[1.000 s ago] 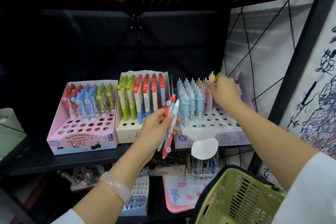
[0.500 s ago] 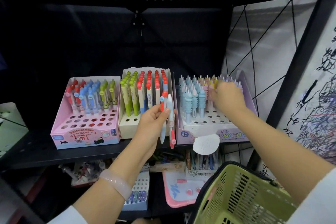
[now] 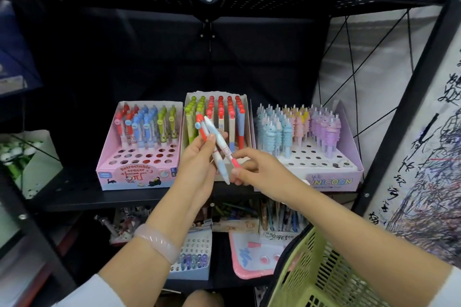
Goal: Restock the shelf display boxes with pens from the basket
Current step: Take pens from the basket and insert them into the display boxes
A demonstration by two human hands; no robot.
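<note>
Two slim glossy pens (image 3: 219,149), left hand (image 3: 197,164), right hand (image 3: 259,169) pinching

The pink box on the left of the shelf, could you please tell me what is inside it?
The pink box holds upright red, blue and green pens in its back rows; the front rows show empty holes. The pens' lower ends are hidden in the holes.

Scribbled test paper (image 3: 434,169) at right, pink-rimmed board (image 3: 252,254) below, panda-print box (image 3: 27,157) at left.
</note>
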